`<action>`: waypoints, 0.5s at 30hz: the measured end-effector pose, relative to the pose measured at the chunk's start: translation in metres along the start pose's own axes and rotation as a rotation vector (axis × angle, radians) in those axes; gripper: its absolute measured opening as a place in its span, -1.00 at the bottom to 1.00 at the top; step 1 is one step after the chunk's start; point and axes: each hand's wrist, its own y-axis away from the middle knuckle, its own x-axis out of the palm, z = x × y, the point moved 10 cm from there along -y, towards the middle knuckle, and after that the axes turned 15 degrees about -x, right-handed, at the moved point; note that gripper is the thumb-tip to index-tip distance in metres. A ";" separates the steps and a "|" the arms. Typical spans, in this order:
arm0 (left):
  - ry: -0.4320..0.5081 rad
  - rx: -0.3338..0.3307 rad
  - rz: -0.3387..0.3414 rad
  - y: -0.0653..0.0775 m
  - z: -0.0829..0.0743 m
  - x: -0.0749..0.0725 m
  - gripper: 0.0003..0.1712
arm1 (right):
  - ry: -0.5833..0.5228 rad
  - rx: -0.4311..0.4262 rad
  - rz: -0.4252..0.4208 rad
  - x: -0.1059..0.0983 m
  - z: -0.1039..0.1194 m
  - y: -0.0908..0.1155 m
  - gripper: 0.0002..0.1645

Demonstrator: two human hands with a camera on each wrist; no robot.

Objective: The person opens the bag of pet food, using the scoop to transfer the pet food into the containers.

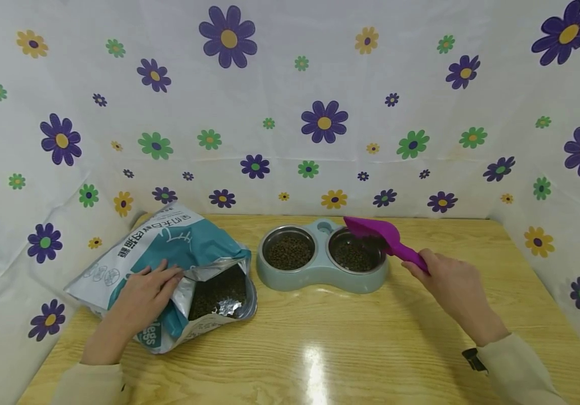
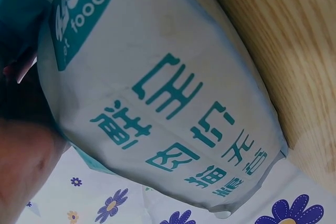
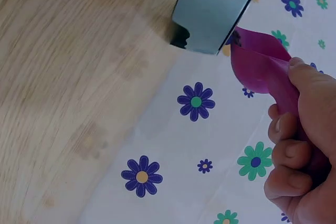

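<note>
In the head view my right hand (image 1: 454, 284) grips the handle of a magenta scoop (image 1: 378, 229). The scoop tilts over the right steel bowl (image 1: 334, 264), its blade overlapping that bowl's far side; brown kibble (image 1: 354, 256) lies inside. The right wrist view shows my fingers curled round the scoop handle (image 3: 286, 95), a few dark bits at the blade's edge. On the left, my left hand (image 1: 143, 298) rests on a teal and white pet food bag (image 1: 138, 239), fingers lying across it near the opening. The bag lies on its side, its mouth open on dark kibble (image 1: 219, 292).
A pale blue-green double-bowl stand (image 1: 295, 281) sits mid-table; its left bowl (image 1: 271, 236) also holds kibble (image 1: 290, 252). The wooden table (image 1: 320, 349) is bounded at the back and sides by flower-printed white cloth (image 1: 279, 84).
</note>
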 end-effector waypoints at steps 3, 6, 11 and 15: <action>0.000 -0.005 0.001 0.000 0.000 -0.001 -0.65 | 0.051 -0.034 -0.025 -0.003 0.004 0.001 -0.16; -0.002 -0.008 0.005 0.000 0.001 0.000 -0.65 | 0.053 -0.032 -0.025 -0.004 0.003 0.004 -0.16; -0.004 -0.005 0.001 0.000 0.001 0.000 -0.65 | 0.061 -0.037 -0.033 -0.002 0.003 0.008 -0.17; -0.008 0.011 -0.018 0.000 -0.001 0.000 -0.67 | 0.074 -0.047 -0.049 -0.003 0.004 0.009 -0.20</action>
